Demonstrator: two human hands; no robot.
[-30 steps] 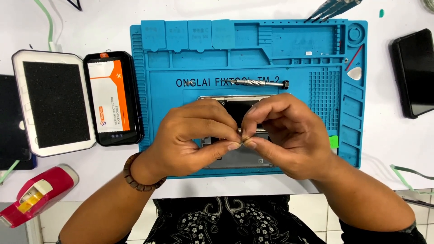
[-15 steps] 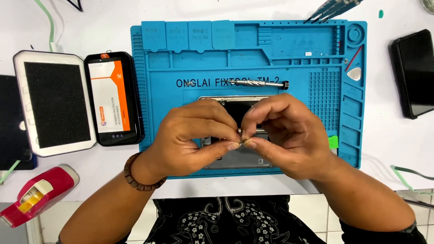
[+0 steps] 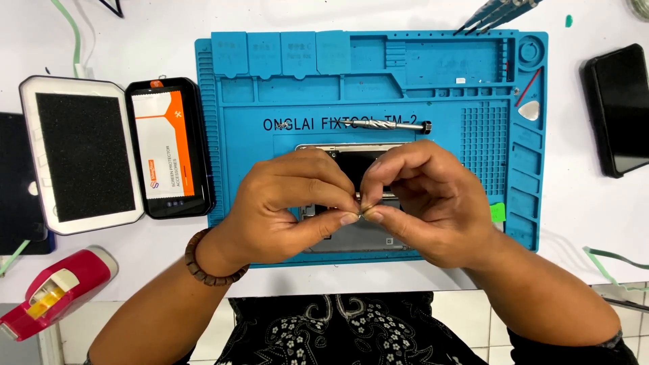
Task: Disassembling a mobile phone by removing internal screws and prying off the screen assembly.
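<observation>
Pinched together above the opened phone [image 3: 358, 236] on the blue mat [image 3: 433, 88]: left hand [image 3: 284, 206] and right hand [image 3: 426, 203], fingertips closed on a tiny part [image 3: 362, 213], too small to tell its long axis or heading. Screwdriver [image 3: 385, 124] lay crosswise beyond the phone.

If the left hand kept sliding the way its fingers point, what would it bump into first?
The left hand points rightward, so it would likely meet the right hand first; their fingertips already nearly touch above the opened phone. How high they sit above it is unclear.
</observation>
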